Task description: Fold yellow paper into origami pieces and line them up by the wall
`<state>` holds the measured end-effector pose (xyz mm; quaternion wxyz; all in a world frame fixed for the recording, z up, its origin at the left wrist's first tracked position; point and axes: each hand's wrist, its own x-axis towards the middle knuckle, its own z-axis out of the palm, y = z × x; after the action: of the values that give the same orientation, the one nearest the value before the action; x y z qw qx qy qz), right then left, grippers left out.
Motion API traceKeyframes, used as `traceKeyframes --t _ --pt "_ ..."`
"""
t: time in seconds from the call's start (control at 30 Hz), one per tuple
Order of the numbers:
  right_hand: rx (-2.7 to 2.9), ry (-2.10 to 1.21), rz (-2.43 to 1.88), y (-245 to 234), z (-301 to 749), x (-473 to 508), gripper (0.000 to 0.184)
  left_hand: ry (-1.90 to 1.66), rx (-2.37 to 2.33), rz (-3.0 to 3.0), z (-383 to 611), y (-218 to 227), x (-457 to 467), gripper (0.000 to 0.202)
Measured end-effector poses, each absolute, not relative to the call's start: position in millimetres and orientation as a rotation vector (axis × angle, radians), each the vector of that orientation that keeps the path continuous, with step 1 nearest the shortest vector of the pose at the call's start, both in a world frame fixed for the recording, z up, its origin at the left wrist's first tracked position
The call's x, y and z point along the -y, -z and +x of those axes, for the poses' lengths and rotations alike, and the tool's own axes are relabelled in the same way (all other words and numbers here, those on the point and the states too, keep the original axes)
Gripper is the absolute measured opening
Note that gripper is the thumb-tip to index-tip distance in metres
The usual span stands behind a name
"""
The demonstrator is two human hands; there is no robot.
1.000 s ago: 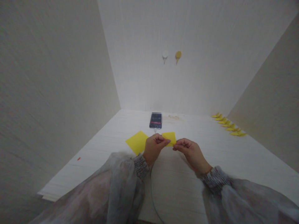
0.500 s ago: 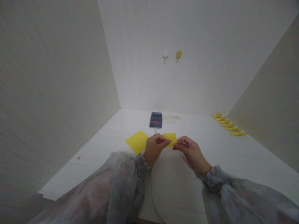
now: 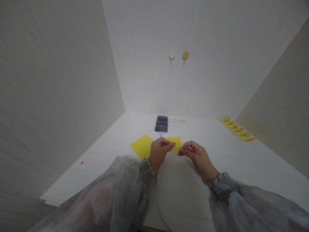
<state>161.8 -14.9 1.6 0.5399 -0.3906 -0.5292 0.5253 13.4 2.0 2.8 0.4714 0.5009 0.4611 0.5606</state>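
Observation:
A small folded yellow paper (image 3: 175, 141) is held above the white table (image 3: 236, 161) between both hands. My left hand (image 3: 159, 152) pinches its left edge and my right hand (image 3: 193, 154) pinches its lower right edge. A flat yellow paper square (image 3: 141, 146) lies on the table just left of my left hand.
A phone (image 3: 161, 123) lies beyond the hands, with a cable (image 3: 156, 199) running toward me. Several folded yellow paper pieces (image 3: 236, 129) sit in a row at the far right. Two wall hooks (image 3: 178, 56) hang on the back wall. A tiny red speck (image 3: 81, 162) lies near the table's left edge.
Both hands with the folded paper shifted very slightly; the right-hand fingers adjusted on the paper's edge.

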Motion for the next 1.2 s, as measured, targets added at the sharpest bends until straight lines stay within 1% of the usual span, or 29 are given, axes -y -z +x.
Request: traceKeyframes --t 0.43,0.73,0.9,1.2 --pt "1.250 -1.184 -0.962 -6 159 18 0.017 -1.338 -1.070 1.117 16 1 -5 0.028" --pt "1.250 -1.170 -0.955 -1 161 17 0.014 -1.337 -0.955 1.045 18 -2 -4 0.038" --pt "1.214 -1.182 -0.922 2 161 16 0.013 -1.324 -0.809 1.020 18 -2 -4 0.038" --pt "1.195 -1.234 -0.920 5 164 17 0.015 -1.108 -0.827 1.098 14 6 -5 0.048"
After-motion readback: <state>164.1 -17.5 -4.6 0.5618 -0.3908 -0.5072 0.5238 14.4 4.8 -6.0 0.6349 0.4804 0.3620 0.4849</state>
